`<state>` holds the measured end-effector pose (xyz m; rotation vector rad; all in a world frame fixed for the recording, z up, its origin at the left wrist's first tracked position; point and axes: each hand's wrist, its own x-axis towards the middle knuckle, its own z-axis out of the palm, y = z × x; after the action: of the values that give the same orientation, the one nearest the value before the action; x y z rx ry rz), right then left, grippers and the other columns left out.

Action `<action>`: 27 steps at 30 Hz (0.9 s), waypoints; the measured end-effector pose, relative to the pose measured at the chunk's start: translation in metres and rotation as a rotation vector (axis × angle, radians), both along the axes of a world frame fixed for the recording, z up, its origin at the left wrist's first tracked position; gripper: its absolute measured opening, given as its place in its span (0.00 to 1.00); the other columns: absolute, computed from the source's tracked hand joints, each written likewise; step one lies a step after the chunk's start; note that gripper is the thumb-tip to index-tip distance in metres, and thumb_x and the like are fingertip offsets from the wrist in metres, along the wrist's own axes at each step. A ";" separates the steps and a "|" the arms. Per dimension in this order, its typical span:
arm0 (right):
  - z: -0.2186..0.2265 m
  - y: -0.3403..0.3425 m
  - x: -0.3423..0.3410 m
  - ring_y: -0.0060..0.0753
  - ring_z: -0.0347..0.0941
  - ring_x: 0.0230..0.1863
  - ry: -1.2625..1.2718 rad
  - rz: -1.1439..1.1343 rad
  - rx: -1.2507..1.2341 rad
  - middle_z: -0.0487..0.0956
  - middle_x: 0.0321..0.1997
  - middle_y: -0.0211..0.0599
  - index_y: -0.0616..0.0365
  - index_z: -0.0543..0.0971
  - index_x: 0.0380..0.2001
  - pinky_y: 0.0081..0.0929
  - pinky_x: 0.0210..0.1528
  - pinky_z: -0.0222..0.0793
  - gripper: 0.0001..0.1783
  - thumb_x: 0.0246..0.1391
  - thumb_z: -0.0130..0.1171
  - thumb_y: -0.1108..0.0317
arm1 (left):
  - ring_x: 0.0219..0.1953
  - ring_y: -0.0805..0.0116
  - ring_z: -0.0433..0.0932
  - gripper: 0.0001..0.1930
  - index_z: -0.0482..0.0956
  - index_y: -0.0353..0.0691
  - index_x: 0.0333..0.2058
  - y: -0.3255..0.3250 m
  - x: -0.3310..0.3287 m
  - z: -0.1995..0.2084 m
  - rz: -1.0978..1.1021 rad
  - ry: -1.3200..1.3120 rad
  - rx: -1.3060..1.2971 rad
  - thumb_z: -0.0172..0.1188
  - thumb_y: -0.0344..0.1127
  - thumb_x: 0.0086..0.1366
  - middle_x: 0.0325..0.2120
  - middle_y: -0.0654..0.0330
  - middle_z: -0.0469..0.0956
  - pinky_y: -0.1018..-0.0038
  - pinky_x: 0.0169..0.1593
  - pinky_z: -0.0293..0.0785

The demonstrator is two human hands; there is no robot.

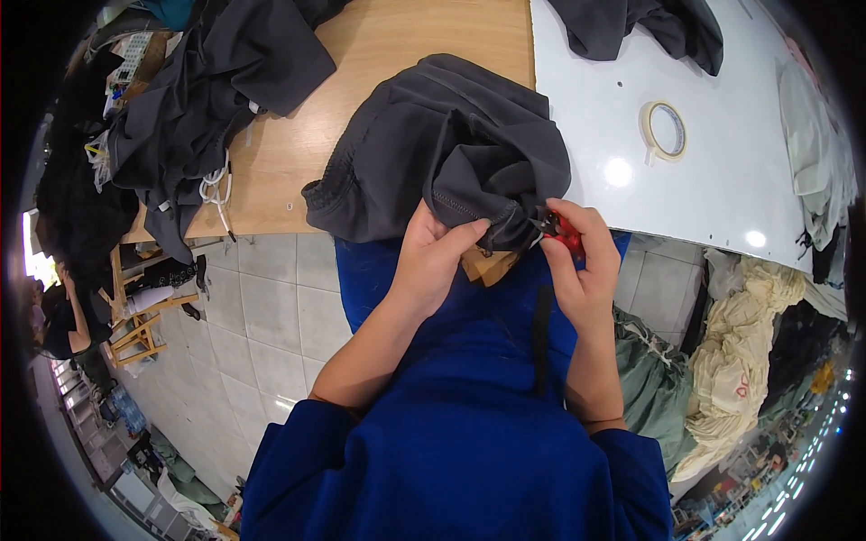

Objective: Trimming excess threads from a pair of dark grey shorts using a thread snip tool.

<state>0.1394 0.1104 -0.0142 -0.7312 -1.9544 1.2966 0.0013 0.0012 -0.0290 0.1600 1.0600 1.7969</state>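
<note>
A dark grey garment (383, 149) with stitched seams and a gathered edge at its left lies bunched over the table's front edge. My left hand (433, 252) pinches the rim of its opening, thumb on top of the seam. In my right hand (585, 261) is a pair of small red-handled thread snips (564, 233), closed in between thumb and fingers. Their dark metal tips touch or nearly touch the cloth beside the seam; I cannot tell which. The inside of the garment's opening is partly hidden by folds.
More dark grey garments (225, 68) are heaped at the left, a white cord (215, 187) hanging beside them. On the white tabletop (595, 126) lies a roll of tape (664, 132); another dark garment (645, 32) is behind it. Cream cloth bundles (740, 370) stand at the right. Another person (72, 316) is at far left.
</note>
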 end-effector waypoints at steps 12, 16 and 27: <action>-0.004 0.005 -0.007 0.27 0.64 0.25 -0.147 -0.036 0.437 0.74 0.29 0.29 0.53 0.81 0.39 0.23 0.28 0.59 0.21 0.34 0.67 0.69 | 0.47 0.74 0.71 0.22 0.62 0.35 0.52 -0.002 0.001 -0.001 -0.002 0.035 0.003 0.53 0.19 0.58 0.45 0.59 0.71 0.77 0.52 0.66; -0.005 0.005 -0.008 0.27 0.63 0.25 -0.132 -0.025 0.426 0.74 0.27 0.29 0.54 0.81 0.38 0.23 0.27 0.59 0.20 0.35 0.67 0.69 | 0.48 0.74 0.70 0.23 0.61 0.35 0.52 -0.003 0.001 -0.001 -0.018 0.054 0.009 0.53 0.20 0.58 0.45 0.60 0.71 0.76 0.53 0.65; -0.007 0.004 -0.006 0.26 0.63 0.24 -0.092 -0.062 0.440 0.74 0.24 0.27 0.53 0.83 0.34 0.21 0.28 0.58 0.17 0.34 0.68 0.70 | 0.50 0.70 0.70 0.23 0.61 0.34 0.53 -0.003 0.001 -0.001 -0.015 0.075 -0.009 0.52 0.19 0.57 0.47 0.56 0.71 0.72 0.55 0.65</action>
<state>0.1338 0.1140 -0.0213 -0.6304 -2.1692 0.7638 0.0021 -0.0017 -0.0302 0.2308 1.1167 1.7847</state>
